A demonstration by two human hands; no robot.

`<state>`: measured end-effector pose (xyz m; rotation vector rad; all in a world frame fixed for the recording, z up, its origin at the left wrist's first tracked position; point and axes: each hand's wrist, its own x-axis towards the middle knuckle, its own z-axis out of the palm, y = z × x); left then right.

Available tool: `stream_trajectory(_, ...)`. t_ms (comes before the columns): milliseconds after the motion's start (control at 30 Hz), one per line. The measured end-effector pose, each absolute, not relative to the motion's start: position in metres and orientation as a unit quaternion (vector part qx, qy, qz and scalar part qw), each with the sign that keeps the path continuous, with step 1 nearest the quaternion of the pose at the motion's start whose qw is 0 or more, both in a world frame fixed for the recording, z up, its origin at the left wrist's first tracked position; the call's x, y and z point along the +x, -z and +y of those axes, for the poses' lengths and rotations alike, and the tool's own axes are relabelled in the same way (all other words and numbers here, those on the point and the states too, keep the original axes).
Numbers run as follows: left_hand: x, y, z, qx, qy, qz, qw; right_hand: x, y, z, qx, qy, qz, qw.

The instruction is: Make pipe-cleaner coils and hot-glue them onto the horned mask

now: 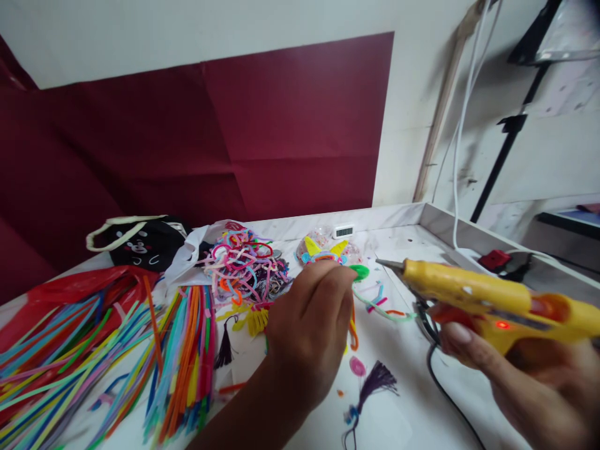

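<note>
My right hand (539, 387) is wrapped around a yellow glue gun (469, 290) with a small red light lit on its side. Its metal nozzle points left, a short gap away from a green fuzzy oval piece (360, 272). That piece sticks out at the fingertips of my left hand (312, 331), which is closed in a pinch; the exact grip is hidden behind the fingers. Just beyond the left hand lies a colourful pipe-cleaner piece (323, 253) with two yellow points. A dark purple tassel (377, 381) and a pink oval piece (357, 366) rest on the table below.
Bundles of straight pipe cleaners (187, 362) spread over the left side, partly on a red plastic bag (117, 281). Behind them are a tangled pile of bent pipe cleaners (248, 262) and a black bag (140, 244). A small digital clock (344, 232) stands at the back. A black cord (450, 387) trails at right.
</note>
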<state>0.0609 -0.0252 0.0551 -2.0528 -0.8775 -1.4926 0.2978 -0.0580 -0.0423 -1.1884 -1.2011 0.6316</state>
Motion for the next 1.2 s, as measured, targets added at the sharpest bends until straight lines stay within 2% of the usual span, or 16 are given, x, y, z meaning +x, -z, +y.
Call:
stream_trajectory(100,0.058,-0.057,-0.022,-0.742,0.557,-0.32,0.193,0.293,0.023,-0.052,-0.528,-0.385,-0.488,0.579)
stream_trajectory(200,0.054,-0.058,-0.021,-0.738,0.561,-0.337,0.163,0.289,0.011,-0.044,-0.544,-0.469,-0.505,0.479)
stream_trajectory(400,0.054,-0.06,-0.027,-0.723,0.571,-0.369,0.127,0.286,0.014,-0.032,-0.549,-0.538,-0.532,0.355)
stream_trajectory(500,0.055,-0.06,-0.028,-0.727,0.573,-0.365,0.092,0.291,0.034,-0.028,-0.582,-0.514,-0.546,0.314)
stream_trajectory(600,0.056,-0.059,-0.024,-0.728,0.587,-0.354,-0.007,0.298,0.058,-0.022,-0.602,-0.45,-0.603,0.268)
stream_trajectory(733,0.057,-0.057,-0.02,-0.701,0.598,-0.364,-0.135,0.3,0.063,-0.021,-0.666,-0.213,-0.686,0.201)
stream_trajectory(800,0.058,-0.057,-0.02,-0.691,0.598,-0.369,-0.168,0.293,0.047,-0.028,-0.653,-0.093,-0.716,0.228)
stream_trajectory(833,0.058,-0.057,-0.021,-0.689,0.596,-0.371,-0.179,0.286,0.035,-0.033,-0.628,-0.059,-0.724,0.279)
stream_trajectory(1000,0.061,-0.057,-0.026,-0.695,0.582,-0.369,-0.205,0.243,-0.026,-0.054,-0.465,-0.197,-0.695,0.512)
stream_trajectory(1100,0.062,-0.057,-0.029,-0.707,0.572,-0.365,-0.198,0.226,-0.04,-0.054,-0.42,-0.239,-0.652,0.584)
stream_trajectory(1200,0.064,-0.058,-0.031,-0.718,0.567,-0.366,-0.17,0.222,-0.042,-0.051,-0.411,-0.251,-0.638,0.601)
